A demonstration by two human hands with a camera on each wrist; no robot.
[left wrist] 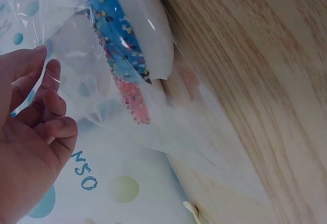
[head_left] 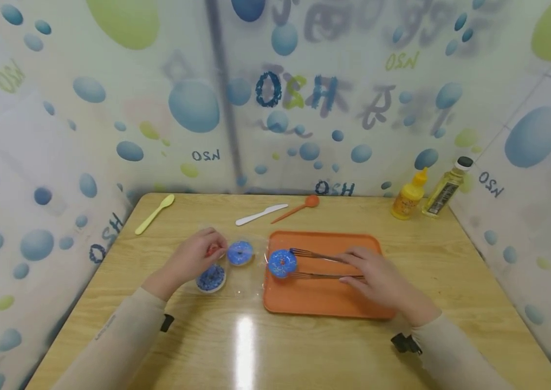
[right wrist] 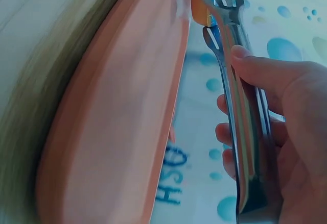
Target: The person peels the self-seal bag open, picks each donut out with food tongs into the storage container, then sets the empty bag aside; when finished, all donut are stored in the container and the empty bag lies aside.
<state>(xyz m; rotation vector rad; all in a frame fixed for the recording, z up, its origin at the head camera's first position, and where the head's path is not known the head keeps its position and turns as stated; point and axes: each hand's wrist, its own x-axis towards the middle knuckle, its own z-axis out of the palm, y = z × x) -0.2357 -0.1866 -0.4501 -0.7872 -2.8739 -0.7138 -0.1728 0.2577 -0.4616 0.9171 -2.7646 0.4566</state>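
Note:
My left hand pinches the edge of a clear plastic bag between thumb and fingers. Inside the bag, a blue-iced doughnut lies beside a darker blue doughnut with sprinkles. A pink-red doughnut shows through the plastic in the left wrist view, mostly covered by my hand in the head view. Metal tongs are gripped in my right hand. Their slotted tips hold another blue-iced doughnut over the left edge of the orange tray.
Behind the bag lie a white knife and an orange spoon. A yellow-green spoon is at the back left. A yellow squeeze bottle and an oil bottle stand at the back right, near the wall.

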